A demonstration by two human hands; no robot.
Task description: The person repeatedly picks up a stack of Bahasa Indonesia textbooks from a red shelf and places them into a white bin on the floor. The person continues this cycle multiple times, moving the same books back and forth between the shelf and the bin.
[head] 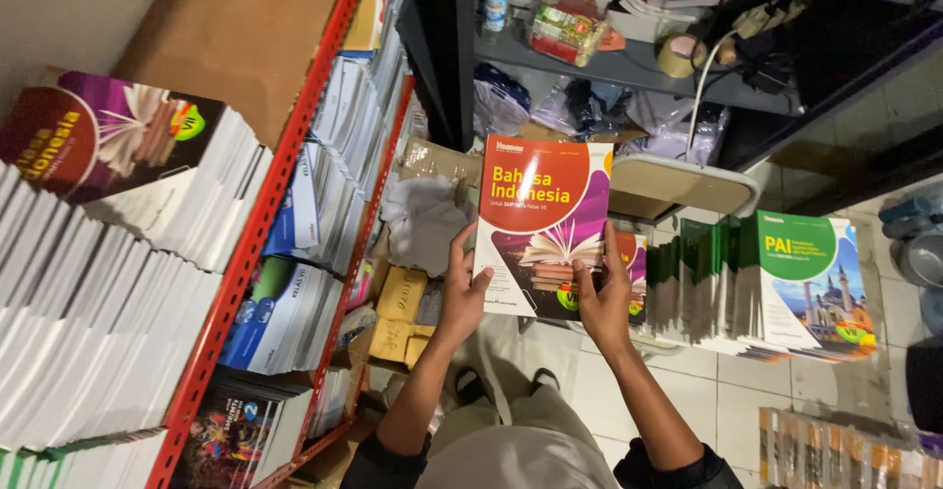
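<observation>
I hold a red and purple schoolbook with an open-book picture on its cover, upright in front of me. My left hand grips its lower left edge. My right hand grips its lower right corner, thumb on the cover. Behind the book, more copies of the same title lie stacked. To the right stands a row of green and blue books on the tiled floor.
A red metal shelf rack on the left is packed with book stacks, with matching red-purple books on top. A dark shelf at the back holds bottles, tape and cables. Yellow packets and a white cloth lie below.
</observation>
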